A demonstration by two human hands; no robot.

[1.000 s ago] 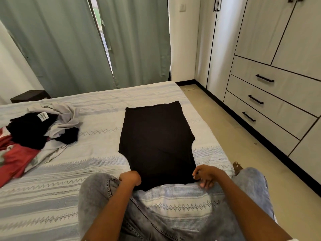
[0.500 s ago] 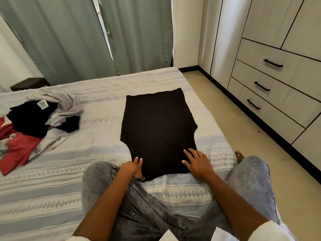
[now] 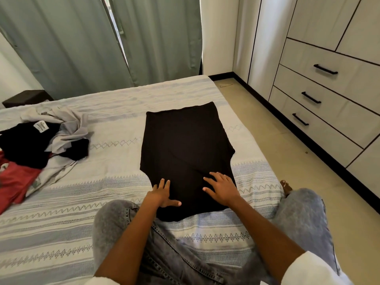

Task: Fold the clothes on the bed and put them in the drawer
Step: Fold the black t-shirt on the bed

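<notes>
A: From the head view, where's the black knit garment (image 3: 185, 153)?

B: On the striped woven bedspread (image 3: 61, 233), its long axis running away from the fingers. Left hand (image 3: 161, 194) and right hand (image 3: 223, 188) lie flat and spread on its near end, gripping nothing.

A: Texture?

B: Soft, matte, smooth.

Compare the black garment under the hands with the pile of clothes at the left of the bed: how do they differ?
The black garment lies spread flat and smooth; the pile of clothes is crumpled and heaped. The garment is a single black piece; the pile mixes black, grey and red pieces. The left hand and right hand rest flat on the garment; nothing touches the pile. Both lie on the striped bed cover.
</notes>
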